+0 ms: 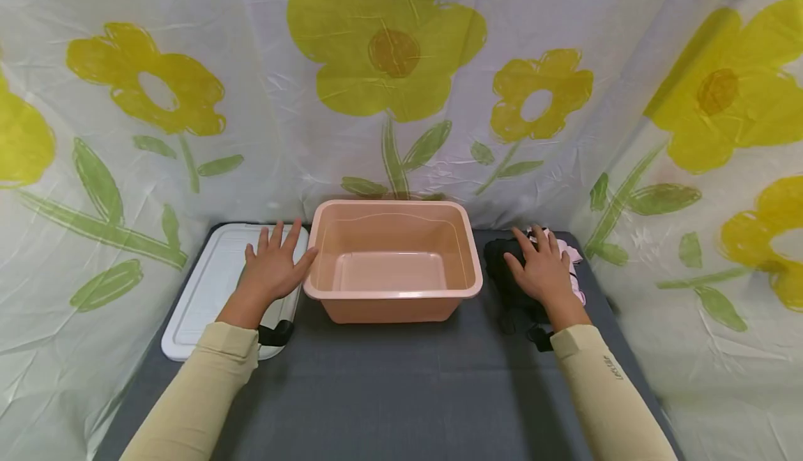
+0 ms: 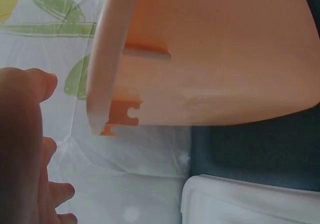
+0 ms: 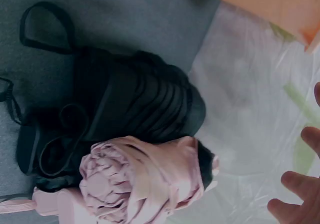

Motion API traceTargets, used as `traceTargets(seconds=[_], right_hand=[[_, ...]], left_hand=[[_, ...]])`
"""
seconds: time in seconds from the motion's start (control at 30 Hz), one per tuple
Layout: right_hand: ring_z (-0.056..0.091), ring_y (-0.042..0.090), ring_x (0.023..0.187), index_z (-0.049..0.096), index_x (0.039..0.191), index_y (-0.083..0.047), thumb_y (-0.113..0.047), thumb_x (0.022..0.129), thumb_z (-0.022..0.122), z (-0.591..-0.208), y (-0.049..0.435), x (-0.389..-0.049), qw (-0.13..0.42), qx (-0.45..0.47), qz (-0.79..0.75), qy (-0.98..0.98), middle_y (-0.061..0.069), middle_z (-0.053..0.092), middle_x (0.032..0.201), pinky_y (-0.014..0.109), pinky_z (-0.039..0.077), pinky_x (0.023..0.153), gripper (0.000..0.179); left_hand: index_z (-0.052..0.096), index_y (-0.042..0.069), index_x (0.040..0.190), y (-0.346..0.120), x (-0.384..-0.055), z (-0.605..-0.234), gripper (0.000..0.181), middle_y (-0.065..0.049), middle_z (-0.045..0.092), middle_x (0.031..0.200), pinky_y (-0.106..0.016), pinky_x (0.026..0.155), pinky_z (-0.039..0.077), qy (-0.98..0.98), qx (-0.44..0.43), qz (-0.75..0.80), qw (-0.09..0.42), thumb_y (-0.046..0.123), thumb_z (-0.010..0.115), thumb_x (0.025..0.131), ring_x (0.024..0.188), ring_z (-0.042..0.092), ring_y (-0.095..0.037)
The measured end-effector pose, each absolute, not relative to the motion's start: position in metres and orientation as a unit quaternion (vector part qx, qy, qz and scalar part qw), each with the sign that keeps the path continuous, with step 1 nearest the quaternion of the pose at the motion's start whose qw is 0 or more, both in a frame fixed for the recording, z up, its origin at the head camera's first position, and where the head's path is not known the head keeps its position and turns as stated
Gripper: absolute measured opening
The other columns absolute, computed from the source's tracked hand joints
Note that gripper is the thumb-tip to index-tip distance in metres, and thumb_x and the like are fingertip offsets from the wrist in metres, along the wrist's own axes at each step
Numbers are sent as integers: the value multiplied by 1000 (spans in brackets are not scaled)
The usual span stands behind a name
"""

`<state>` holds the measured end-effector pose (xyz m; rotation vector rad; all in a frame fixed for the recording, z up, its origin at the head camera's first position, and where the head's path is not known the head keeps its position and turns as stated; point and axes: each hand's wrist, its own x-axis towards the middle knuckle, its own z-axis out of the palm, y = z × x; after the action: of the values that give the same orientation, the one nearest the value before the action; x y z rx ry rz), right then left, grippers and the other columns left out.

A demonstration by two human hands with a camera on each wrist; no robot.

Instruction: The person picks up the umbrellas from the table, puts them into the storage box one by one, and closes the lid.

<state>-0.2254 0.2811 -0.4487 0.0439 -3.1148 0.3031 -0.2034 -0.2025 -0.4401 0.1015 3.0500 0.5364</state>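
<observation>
A peach plastic storage bin [image 1: 392,311] stands in the middle of the table, open side up. Left of it lies a white lid [image 1: 194,293], partly covered by my left hand [image 1: 272,269], whose fingers are spread beside the bin's rim. Over on the right, my right hand [image 1: 542,273] is above a black folded umbrella [image 3: 145,99] and a pink folded umbrella [image 3: 145,179], fingers spread and holding nothing. Both umbrellas lie side by side, with wrist straps [image 3: 47,27] trailing on the cloth. The right hand hides part of them in the head view.
A dark grey cloth [image 1: 401,391] covers the table. White sheeting printed with yellow flowers [image 1: 389,49] hangs close behind the table and along both sides. The bin's back edge is near that sheeting.
</observation>
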Motion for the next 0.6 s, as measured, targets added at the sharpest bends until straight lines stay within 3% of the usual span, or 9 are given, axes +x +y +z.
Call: traceTargets(seconds=[0.6], right_hand=[[10, 53, 142, 28, 152, -16, -42, 99, 43, -466, 309, -232, -23, -3, 110, -994, 29, 12, 157, 76, 18, 104, 60]], left_hand=[[6, 7, 156, -191, -207, -449, 74, -32, 19, 156, -73, 107, 17, 959, 44, 277, 46, 50, 31, 102, 142, 13, -55]])
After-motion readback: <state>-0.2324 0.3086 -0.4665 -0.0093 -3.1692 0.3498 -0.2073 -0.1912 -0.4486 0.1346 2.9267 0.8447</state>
